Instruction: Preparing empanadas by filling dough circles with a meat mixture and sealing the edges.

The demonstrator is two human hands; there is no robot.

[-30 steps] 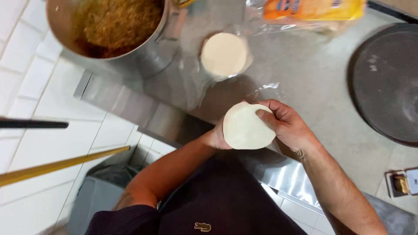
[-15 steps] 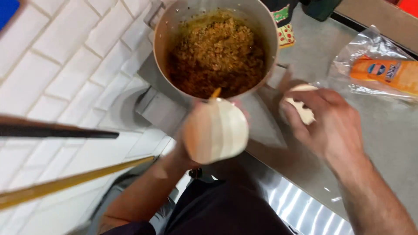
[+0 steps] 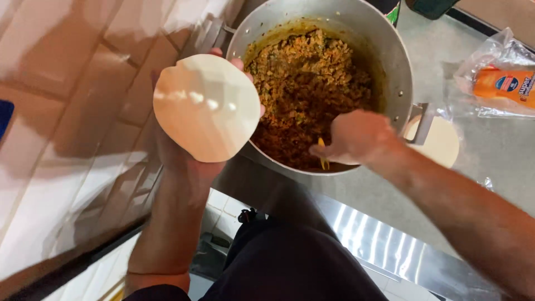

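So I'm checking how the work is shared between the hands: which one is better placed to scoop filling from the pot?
The right hand. It reaches into the metal pot, gripping a yellow utensil in the minced filling. The left hand is occupied, holding the dough disc flat.

steel counter (image 3: 490,167) bears pot (image 3: 390,50), dough disc (image 3: 443,146), plastic packet (image 3: 496,78).
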